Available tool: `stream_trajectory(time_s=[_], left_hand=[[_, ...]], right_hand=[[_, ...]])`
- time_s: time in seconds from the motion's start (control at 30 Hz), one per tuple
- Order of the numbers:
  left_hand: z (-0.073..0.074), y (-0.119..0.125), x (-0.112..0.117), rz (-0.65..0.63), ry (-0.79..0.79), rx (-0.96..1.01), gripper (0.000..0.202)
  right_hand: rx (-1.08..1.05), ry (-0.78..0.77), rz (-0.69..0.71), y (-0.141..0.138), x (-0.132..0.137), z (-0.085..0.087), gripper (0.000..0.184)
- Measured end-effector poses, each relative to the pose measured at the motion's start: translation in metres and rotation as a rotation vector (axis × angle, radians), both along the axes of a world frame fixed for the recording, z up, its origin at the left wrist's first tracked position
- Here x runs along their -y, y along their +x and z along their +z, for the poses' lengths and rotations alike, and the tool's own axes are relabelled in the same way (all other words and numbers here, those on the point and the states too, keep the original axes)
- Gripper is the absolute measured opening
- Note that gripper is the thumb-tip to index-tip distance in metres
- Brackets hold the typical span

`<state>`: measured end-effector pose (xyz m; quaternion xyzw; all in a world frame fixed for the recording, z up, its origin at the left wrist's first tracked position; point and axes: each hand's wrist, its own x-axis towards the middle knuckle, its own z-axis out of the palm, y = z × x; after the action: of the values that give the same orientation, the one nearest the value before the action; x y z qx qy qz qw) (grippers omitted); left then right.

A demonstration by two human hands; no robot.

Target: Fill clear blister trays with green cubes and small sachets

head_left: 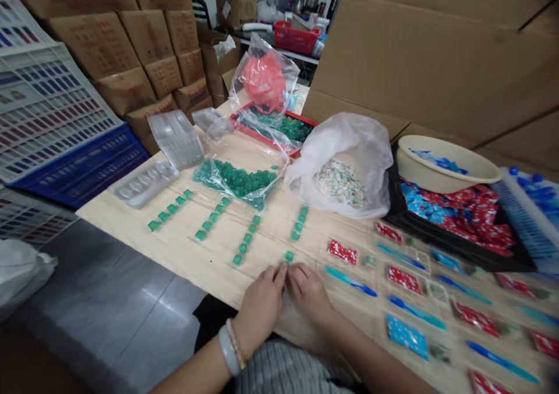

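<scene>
The pale wooden tabletop (271,225) spreads out beneath the white bag (349,132), which holds small striped pieces. A tall cardboard sheet (414,62) rises behind that bag. To the white bag's right sits a black tray (432,234) of red and blue packets, with a cream basin (419,176) over its far part. A red tray (266,139) with green contents lies beyond the white bag and to its left; a clear bag (257,199) full of green blocks is directly to its left.

Nearer the person than the white bag, the left hand (264,298) and right hand (311,296) meet low over the tabletop. Their fingers (279,274) are drawn together at the tips; whether they pinch a block I cannot tell.

Nearer and to the white bag's right lie patterned packets (343,251) and slim blue sticks (351,281). Smallest are the loose green blocks: three slanting rows (247,238) to the white bag's near left, a fourth row (299,227) just before its left edge, and one block (289,256), farther toward the person, right at the fingertips.
</scene>
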<state>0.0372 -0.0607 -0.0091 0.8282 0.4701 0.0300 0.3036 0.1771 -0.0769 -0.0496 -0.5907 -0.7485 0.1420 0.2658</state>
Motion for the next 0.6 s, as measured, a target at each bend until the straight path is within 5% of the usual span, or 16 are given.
stream_trajectory(time_s=[0.1, 0.2, 0.33, 0.4, 0.5, 0.6], left_hand=[[-0.001, 0.001, 0.005, 0.003, -0.001, -0.032, 0.050], [0.009, -0.009, -0.014, 0.011, -0.030, 0.086, 0.050], [0.041, -0.028, -0.096, 0.162, 0.177, 0.273, 0.034], [0.056, -0.030, -0.139, 0.185, 0.286, 0.298, 0.030], [0.064, -0.020, -0.172, 0.041, 0.259, 0.350, 0.028], [0.054, -0.007, -0.167, 0.004, 0.217, 0.373, 0.029]], right_hand=[[-0.007, 0.075, 0.049, 0.003, 0.006, 0.002, 0.022], [-0.028, 0.108, 0.078, 0.015, -0.008, 0.026, 0.019], [-0.042, 0.162, 0.037, 0.035, -0.075, 0.076, 0.015], [-0.073, 0.080, 0.034, 0.040, -0.112, 0.086, 0.014], [-0.197, -0.099, 0.075, 0.041, -0.144, 0.073, 0.013], [-0.368, -0.182, 0.039, 0.041, -0.146, 0.049, 0.009]])
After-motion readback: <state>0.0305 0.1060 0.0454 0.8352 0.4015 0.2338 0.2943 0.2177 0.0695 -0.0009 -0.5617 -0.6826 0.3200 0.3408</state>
